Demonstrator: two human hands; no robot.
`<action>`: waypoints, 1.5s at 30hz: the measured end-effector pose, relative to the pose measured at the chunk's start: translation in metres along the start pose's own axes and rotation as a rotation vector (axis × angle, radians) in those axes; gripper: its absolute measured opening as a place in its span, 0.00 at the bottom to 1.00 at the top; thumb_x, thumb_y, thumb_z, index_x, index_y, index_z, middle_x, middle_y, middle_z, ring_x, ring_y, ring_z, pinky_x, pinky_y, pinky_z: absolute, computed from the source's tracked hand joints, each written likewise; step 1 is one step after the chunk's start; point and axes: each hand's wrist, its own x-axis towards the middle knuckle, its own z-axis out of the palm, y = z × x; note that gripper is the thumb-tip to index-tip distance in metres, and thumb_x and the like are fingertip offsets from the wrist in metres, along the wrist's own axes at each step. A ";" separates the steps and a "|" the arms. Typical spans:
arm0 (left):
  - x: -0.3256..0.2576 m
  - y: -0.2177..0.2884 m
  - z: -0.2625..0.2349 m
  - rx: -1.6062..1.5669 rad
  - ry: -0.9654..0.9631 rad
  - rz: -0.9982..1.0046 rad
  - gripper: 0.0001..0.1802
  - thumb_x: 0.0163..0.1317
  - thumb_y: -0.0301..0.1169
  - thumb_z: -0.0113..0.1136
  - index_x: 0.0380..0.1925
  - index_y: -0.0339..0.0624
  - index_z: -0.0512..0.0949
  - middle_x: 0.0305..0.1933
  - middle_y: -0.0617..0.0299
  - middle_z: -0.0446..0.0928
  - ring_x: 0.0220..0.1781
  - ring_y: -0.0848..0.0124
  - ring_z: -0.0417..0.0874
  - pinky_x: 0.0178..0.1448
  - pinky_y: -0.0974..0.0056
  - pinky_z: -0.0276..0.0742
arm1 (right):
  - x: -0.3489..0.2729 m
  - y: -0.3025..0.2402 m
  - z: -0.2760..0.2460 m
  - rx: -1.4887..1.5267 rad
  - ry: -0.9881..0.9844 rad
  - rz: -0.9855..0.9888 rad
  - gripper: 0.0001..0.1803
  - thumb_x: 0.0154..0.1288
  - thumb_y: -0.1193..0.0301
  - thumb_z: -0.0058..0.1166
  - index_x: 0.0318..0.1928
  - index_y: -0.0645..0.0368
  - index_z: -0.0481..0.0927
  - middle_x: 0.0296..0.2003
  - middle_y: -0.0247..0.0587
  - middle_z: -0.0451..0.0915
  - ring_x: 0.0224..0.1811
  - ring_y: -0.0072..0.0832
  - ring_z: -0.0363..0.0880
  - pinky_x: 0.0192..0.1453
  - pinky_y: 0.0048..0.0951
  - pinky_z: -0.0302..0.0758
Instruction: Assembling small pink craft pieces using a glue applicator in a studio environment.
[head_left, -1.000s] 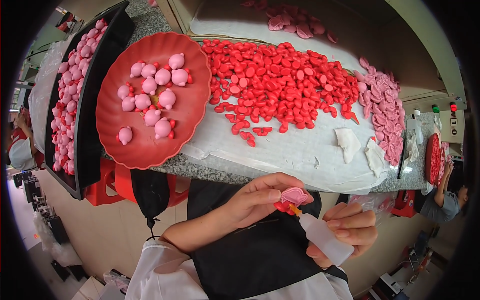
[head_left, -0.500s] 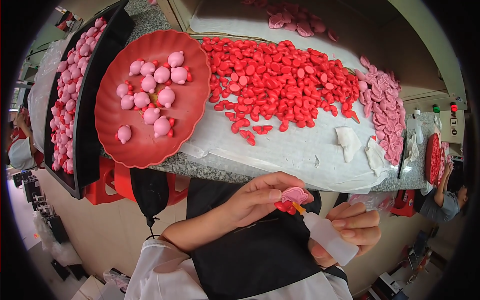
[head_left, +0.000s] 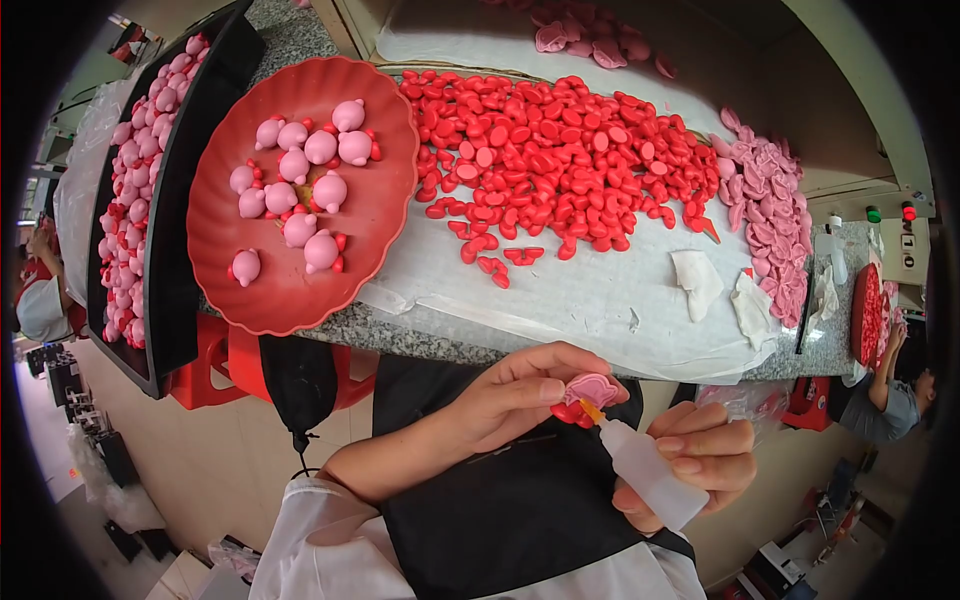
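Between the thumb and fingers of my left hand point(head_left: 520, 393) is a hollow pink shell piece point(head_left: 590, 389), its open side showing. A small red piece point(head_left: 570, 414) sits against its lower edge. My right hand point(head_left: 700, 463) is wrapped round a white squeeze bottle point(head_left: 652, 474), tilted with its orange-brown nozzle point(head_left: 592, 410) up to the left. The nozzle's tip meets the place where the red and pink pieces join. Both hands are in front of the table's near edge, over a black apron point(head_left: 500, 510).
A heap of red pieces point(head_left: 560, 160) covers the white sheet point(head_left: 560, 310); pink shells point(head_left: 768, 210) lie to its right. At left are a scalloped red plate point(head_left: 290, 290) with pink round pieces and a black tray point(head_left: 175, 260). Crumpled tissues point(head_left: 696, 285) lie at right. Another person point(head_left: 885, 400) works beyond.
The bottle and my right hand have shifted slightly up and left, with the nozzle further over the pink shell. My left hand stays almost still, holding the same pieces.
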 end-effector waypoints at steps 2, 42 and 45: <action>0.000 0.000 0.000 0.002 0.001 0.001 0.19 0.54 0.30 0.44 0.46 0.34 0.62 0.46 0.51 0.66 0.51 0.66 0.66 0.54 0.65 0.59 | 0.001 0.000 0.001 -0.002 0.016 -0.022 0.29 0.22 0.79 0.68 0.31 0.63 0.68 0.30 0.44 0.69 0.22 0.27 0.65 0.20 0.21 0.64; 0.002 0.002 0.002 0.070 -0.013 0.034 0.19 0.55 0.32 0.44 0.45 0.35 0.63 0.46 0.49 0.67 0.50 0.66 0.66 0.52 0.66 0.60 | -0.004 0.002 -0.007 -0.086 0.030 -0.090 0.28 0.19 0.79 0.69 0.30 0.65 0.71 0.30 0.44 0.69 0.23 0.25 0.64 0.18 0.20 0.62; 0.000 0.001 -0.001 0.044 -0.009 0.023 0.19 0.54 0.31 0.45 0.45 0.34 0.62 0.46 0.49 0.66 0.50 0.66 0.66 0.53 0.66 0.59 | -0.003 0.000 -0.008 -0.095 0.029 -0.069 0.28 0.19 0.79 0.69 0.30 0.65 0.71 0.30 0.44 0.69 0.23 0.26 0.64 0.19 0.20 0.62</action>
